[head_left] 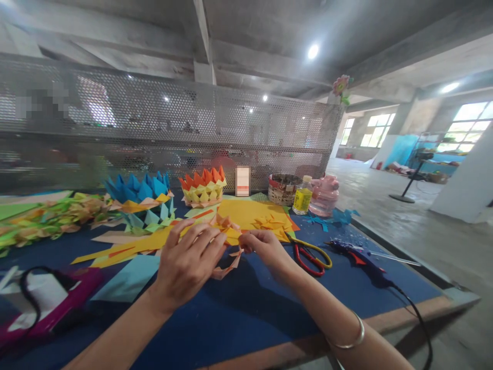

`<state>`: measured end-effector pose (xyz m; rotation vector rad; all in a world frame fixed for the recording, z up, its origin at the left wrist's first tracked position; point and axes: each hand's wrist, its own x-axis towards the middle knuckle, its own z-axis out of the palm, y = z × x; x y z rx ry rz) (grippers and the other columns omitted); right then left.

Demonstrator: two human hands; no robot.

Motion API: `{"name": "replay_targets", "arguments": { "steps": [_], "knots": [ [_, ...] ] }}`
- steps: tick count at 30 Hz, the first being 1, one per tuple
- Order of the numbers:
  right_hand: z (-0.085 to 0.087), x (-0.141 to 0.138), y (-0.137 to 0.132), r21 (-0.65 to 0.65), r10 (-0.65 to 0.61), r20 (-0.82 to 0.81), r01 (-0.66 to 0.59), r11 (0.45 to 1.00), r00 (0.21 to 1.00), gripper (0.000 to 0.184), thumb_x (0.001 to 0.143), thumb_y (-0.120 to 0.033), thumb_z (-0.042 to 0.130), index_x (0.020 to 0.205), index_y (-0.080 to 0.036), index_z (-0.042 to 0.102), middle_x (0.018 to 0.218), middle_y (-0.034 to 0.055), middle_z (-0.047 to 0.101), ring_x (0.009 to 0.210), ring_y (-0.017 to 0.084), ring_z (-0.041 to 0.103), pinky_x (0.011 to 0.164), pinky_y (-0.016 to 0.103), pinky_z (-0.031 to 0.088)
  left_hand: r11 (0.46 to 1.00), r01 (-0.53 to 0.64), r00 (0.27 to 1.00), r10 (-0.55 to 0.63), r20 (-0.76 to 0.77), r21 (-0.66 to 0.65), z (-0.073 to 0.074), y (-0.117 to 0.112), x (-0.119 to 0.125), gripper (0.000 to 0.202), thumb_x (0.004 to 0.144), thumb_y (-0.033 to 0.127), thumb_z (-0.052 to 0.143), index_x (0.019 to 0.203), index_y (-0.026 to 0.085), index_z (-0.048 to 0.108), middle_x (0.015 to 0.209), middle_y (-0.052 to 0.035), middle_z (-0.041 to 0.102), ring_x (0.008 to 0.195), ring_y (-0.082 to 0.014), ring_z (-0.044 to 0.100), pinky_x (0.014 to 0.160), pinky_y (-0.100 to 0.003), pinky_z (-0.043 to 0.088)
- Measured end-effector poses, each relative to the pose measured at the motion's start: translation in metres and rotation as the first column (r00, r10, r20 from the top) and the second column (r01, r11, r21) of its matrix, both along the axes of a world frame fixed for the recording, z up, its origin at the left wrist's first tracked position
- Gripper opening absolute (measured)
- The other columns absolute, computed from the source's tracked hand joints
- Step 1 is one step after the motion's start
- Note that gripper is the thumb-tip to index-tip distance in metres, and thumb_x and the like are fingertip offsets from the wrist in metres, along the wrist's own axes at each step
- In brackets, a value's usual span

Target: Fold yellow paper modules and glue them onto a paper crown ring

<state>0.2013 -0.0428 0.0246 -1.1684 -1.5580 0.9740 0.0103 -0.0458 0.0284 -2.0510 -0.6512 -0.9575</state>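
Note:
My left hand (188,262) and my right hand (265,247) meet over a blue table top (239,318). Both pinch a chain of folded peach-orange paper pieces (228,267) that curves between them. The left hand's fingers curl over the chain's upper part, hiding some of it. The right hand's fingertips are closed on its right end. Yellow paper sheets (246,210) lie just behind the hands.
Red-and-yellow scissors (310,255) and a blue glue gun (360,259) with a black cord lie to the right. Behind stand blue (138,189) and orange-yellow (203,189) folded paper baskets, a woven basket (283,188), a yellow bottle (302,195), a pink jar (324,195) and a perforated metal screen. Folded paper strips pile at left.

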Motion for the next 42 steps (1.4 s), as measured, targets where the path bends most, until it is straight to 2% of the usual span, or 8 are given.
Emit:
{"name": "replay_targets", "arguments": {
  "steps": [5,10,14,17,22,26,33,42],
  "knots": [
    [0.004,-0.001,-0.005,0.014,0.091,-0.034,-0.091,0.996,0.995,0.039,0.083,-0.045,0.053,0.056,-0.017,0.052,0.057,-0.0021,0.049,0.057,0.010,0.043,0.058,0.023,0.034,0.997,0.029,0.999,-0.026,0.037,-0.069,-0.003,0.004,0.000,0.017,0.087,0.012,0.060,0.103,0.014,0.064,0.097,-0.0089,0.074,0.092,-0.0283,0.063,0.092,-0.051,0.041],
    [0.003,0.002,-0.006,0.138,0.057,-0.016,-0.054,0.989,0.998,0.050,0.094,-0.053,0.037,0.067,-0.016,0.059,0.070,0.0018,0.057,0.069,0.013,0.051,0.068,0.025,0.040,0.931,0.228,0.922,-0.114,0.370,-0.284,-0.009,0.014,0.003,0.016,0.091,0.017,0.054,0.093,0.021,0.069,0.086,-0.0035,0.074,0.085,-0.0229,0.064,0.081,-0.042,0.047],
    [-0.001,-0.001,-0.005,0.200,-0.008,0.040,0.000,0.980,0.999,0.028,0.089,-0.043,0.053,0.087,-0.017,0.062,0.077,0.0004,0.061,0.071,0.013,0.054,0.065,0.025,0.040,0.747,0.446,0.753,-0.014,0.658,-0.493,-0.010,0.014,0.006,0.012,0.085,0.028,0.063,0.090,0.024,0.073,0.089,-0.0016,0.075,0.087,-0.0218,0.068,0.081,-0.036,0.054],
    [-0.003,-0.005,-0.007,0.259,-0.035,0.106,0.006,0.966,0.994,0.022,0.083,-0.037,0.063,0.092,-0.017,0.063,0.081,0.0004,0.064,0.071,0.013,0.055,0.065,0.024,0.041,0.582,0.561,0.657,0.119,0.744,-0.589,-0.008,0.010,0.010,0.014,0.077,0.032,0.068,0.087,0.025,0.075,0.089,-0.0001,0.076,0.084,-0.0214,0.071,0.074,-0.031,0.058],
    [-0.004,-0.007,-0.010,0.336,-0.074,0.159,0.016,0.942,0.985,0.014,0.084,-0.031,0.062,0.087,-0.018,0.066,0.080,0.0007,0.068,0.068,0.011,0.054,0.064,0.024,0.040,0.345,0.679,0.604,0.238,0.760,-0.648,-0.005,0.006,0.013,0.021,0.071,0.039,0.070,0.082,0.022,0.074,0.082,-0.0009,0.074,0.064,-0.0196,0.069,0.048,-0.026,0.058],
    [-0.004,-0.005,-0.010,0.368,-0.090,0.205,0.008,0.930,0.975,0.013,0.085,-0.028,0.059,0.081,-0.017,0.064,0.074,-0.0006,0.064,0.067,0.011,0.053,0.063,0.023,0.039,0.229,0.714,0.607,0.269,0.748,-0.662,-0.006,0.007,0.013,0.026,0.071,0.040,0.070,0.087,0.020,0.073,0.079,-0.0011,0.072,0.061,-0.0186,0.067,0.047,-0.027,0.059],
    [-0.002,-0.005,-0.014,0.384,-0.080,0.313,-0.049,0.922,0.946,0.009,0.087,-0.022,0.054,0.083,-0.017,0.061,0.077,0.0008,0.064,0.067,0.012,0.053,0.065,0.023,0.041,0.250,0.708,0.594,0.296,0.748,-0.661,-0.006,0.006,0.012,0.032,0.070,0.042,0.073,0.096,0.024,0.072,0.095,-0.0001,0.071,0.059,-0.0163,0.067,0.044,-0.026,0.059],
    [-0.004,-0.008,-0.015,0.368,-0.004,0.247,-0.090,0.926,0.969,0.007,0.086,-0.021,0.054,0.086,-0.018,0.060,0.076,0.0001,0.064,0.068,0.012,0.056,0.066,0.022,0.044,0.336,0.681,0.661,0.101,0.744,-0.651,-0.001,0.009,0.008,0.011,0.073,0.030,0.068,0.079,0.027,0.077,0.076,0.0042,0.075,0.076,-0.0178,0.069,0.071,-0.024,0.056]
  ]
}}
